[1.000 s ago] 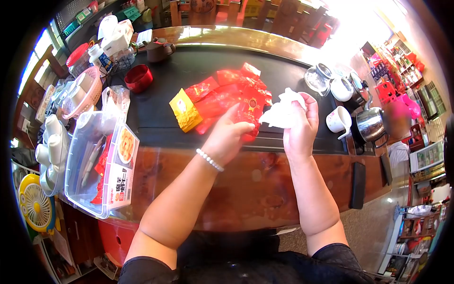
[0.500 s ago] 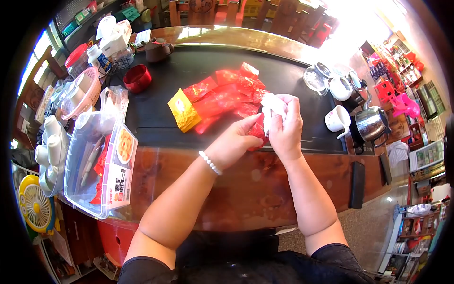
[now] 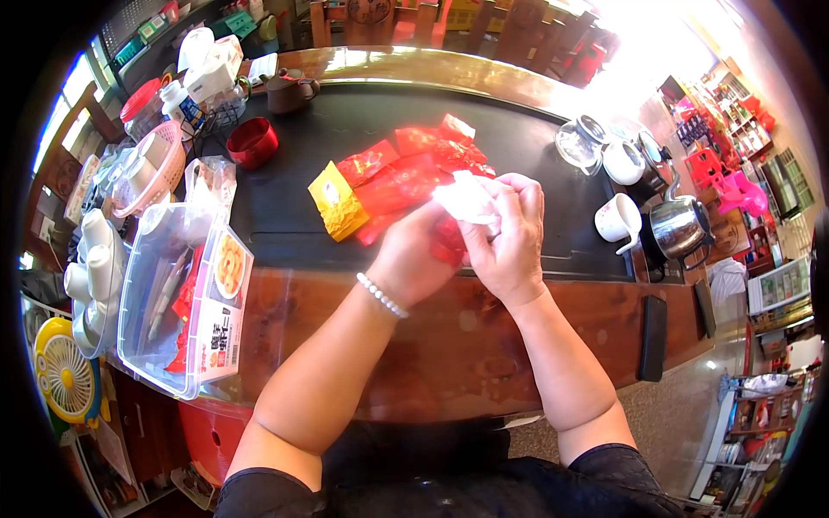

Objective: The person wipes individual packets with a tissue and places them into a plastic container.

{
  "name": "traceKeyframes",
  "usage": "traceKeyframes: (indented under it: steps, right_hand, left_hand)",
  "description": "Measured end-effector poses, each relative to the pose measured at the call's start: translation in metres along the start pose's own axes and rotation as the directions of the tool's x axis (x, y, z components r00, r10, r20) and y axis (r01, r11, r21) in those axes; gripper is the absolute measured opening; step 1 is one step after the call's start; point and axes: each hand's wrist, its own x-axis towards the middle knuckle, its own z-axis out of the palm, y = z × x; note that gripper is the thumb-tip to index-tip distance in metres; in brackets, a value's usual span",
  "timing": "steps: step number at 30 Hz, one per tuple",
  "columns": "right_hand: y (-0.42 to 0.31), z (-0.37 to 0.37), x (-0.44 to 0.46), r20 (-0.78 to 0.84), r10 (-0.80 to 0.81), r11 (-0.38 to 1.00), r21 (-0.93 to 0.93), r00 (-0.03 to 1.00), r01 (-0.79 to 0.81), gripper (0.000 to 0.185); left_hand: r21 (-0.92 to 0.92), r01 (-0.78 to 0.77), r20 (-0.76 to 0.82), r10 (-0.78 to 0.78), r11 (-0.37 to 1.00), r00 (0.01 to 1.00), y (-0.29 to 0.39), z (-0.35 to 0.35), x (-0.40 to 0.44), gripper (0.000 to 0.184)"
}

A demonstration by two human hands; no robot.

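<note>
My left hand (image 3: 416, 252), with a white bead bracelet at its wrist, is closed on a red packet (image 3: 447, 242), partly hidden by the fingers. A crumpled white tissue (image 3: 467, 198) is pinched in my right hand (image 3: 508, 237) and lies against the packet's upper side. Behind my hands, several red packets (image 3: 401, 183) overlap on the black tray (image 3: 518, 134). At their left end sits a yellow packet (image 3: 338, 202).
On the left stand a clear plastic box (image 3: 164, 337), a pink basket (image 3: 173, 164) and a red bowl (image 3: 252, 143). To the right are a white cup (image 3: 615, 219), a steel kettle (image 3: 676, 229), a glass pot (image 3: 580, 145) and a dark phone (image 3: 654, 338).
My right hand has moved left with the tissue, from apart to against the red packet in my left hand. Since half a second ago the tissue has shifted up and left.
</note>
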Motion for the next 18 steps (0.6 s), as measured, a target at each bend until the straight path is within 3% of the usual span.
traceKeyframes:
  steps: [2, 6, 9, 10, 14, 18]
  right_hand:
    - [-0.005, -0.002, 0.003, 0.022, -0.041, 0.999, 0.0, 0.999, 0.041, 0.033]
    - [-0.004, 0.003, -0.001, 0.076, -0.005, 0.97, 0.241, 0.997, -0.014, 0.034]
    - [-0.016, 0.0, 0.0, 0.106, -0.085, 0.936, 0.35, 0.991, 0.043, 0.026]
    - [-0.017, 0.003, -0.003, 0.135, -0.123, 0.93, 0.361, 0.983, 0.067, 0.023]
    - [-0.015, 0.002, -0.004, 0.172, -0.107, 0.946, 0.321, 0.979, 0.047, 0.016]
    - [-0.001, -0.005, 0.002, 0.12, -0.048, 0.981, 0.192, 0.992, 0.025, 0.019]
  left_hand:
    - [-0.075, 0.004, -0.035, -0.006, 0.997, 0.999, 0.002, -0.001, 0.001, 0.035]
    - [-0.206, 0.022, -0.025, -0.028, 0.978, 0.999, -0.001, -0.009, 0.005, 0.037]
    - [-0.391, 0.133, 0.328, 0.003, 0.911, 0.945, -0.001, -0.032, 0.012, 0.038]
    - [-0.407, 0.184, 0.297, -0.061, 0.895, 0.953, 0.003, -0.033, 0.009, 0.039]
    - [-0.366, 0.029, -0.007, -0.034, 0.93, 0.999, 0.005, -0.015, 0.008, 0.04]
    - [-0.288, -0.045, -0.124, 0.009, 0.956, 0.992, 0.009, 0.007, 0.005, 0.037]
